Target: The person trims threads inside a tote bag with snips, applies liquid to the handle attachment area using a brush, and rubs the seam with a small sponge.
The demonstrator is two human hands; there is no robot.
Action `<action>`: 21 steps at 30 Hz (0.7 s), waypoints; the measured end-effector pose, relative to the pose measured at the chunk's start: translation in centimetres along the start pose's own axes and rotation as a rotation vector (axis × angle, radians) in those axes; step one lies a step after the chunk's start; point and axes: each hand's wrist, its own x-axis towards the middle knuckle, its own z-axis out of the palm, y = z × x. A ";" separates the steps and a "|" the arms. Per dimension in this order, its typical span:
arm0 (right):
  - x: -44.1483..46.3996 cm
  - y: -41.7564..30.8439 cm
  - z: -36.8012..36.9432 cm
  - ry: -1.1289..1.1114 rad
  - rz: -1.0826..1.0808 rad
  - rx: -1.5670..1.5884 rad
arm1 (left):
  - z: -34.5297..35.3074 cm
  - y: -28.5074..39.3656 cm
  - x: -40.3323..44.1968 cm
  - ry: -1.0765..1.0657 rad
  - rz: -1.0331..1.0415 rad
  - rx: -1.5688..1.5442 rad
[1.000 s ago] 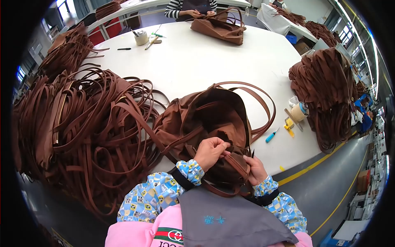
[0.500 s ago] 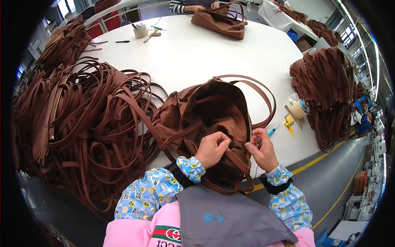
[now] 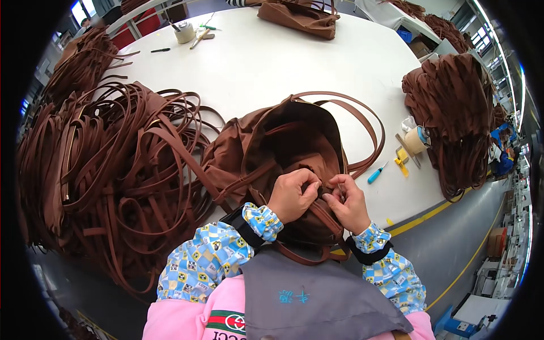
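A brown handbag [image 3: 297,144] lies gaping open in front of me, its mouth toward my body and one handle loop arching to the right. At the near part of the bag's mouth, my left hand [image 3: 293,195] is closed, thumb and forefinger pinching the dark fabric there. Close beside it, my right hand [image 3: 348,204] is also closed, its thumb and fingertips drawn together at the same spot. Whatever small thing sits between the right fingers is too small to make out. A blue-handled pointed tool [image 3: 374,174] rests on the table right of the bag.
A large heap of brown bags and straps [image 3: 130,181] fills the left side. More brown bags [image 3: 447,102] hang over the right edge, near a thread spool [image 3: 415,140] and a yellow tool [image 3: 402,161]. Across the white table [image 3: 243,68] lies another bag [image 3: 297,20] before a person.
My right hand has moved left from the bag's right rim to meet my left hand. The camera view has shifted slightly, and the blue-handled tool is now fully in sight.
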 end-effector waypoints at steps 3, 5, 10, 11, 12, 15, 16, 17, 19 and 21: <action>0.6 -0.2 0.3 0.056 -0.084 0.021 | 0.0 0.3 0.2 0.044 0.217 0.131; 1.5 -0.4 0.4 0.029 -0.167 -0.042 | 0.1 0.7 0.3 0.110 0.306 0.196; 2.2 0.1 0.5 0.019 -0.283 -0.142 | 0.1 0.2 1.0 0.091 0.322 0.189; 2.2 0.3 0.6 0.028 -0.348 -0.201 | 0.1 0.1 1.0 0.059 0.303 0.164; 2.1 0.4 0.6 0.026 -0.345 -0.201 | 0.1 -0.1 1.0 0.026 0.283 0.138; 1.7 1.1 0.7 0.063 -0.202 -0.080 | -0.4 -0.6 1.4 -0.153 0.221 -0.047; 1.7 1.8 0.7 0.092 -0.146 0.030 | -0.8 -0.8 1.6 -0.213 0.233 0.006; 1.7 2.3 0.7 0.120 -0.091 0.141 | -0.7 -1.0 1.8 -0.212 0.229 0.005; 1.7 2.8 0.7 0.107 -0.068 0.225 | -0.5 -1.3 2.0 -0.291 0.184 0.023; 1.6 3.2 0.6 0.104 -0.046 0.339 | -0.3 -1.4 2.5 -0.304 0.171 0.033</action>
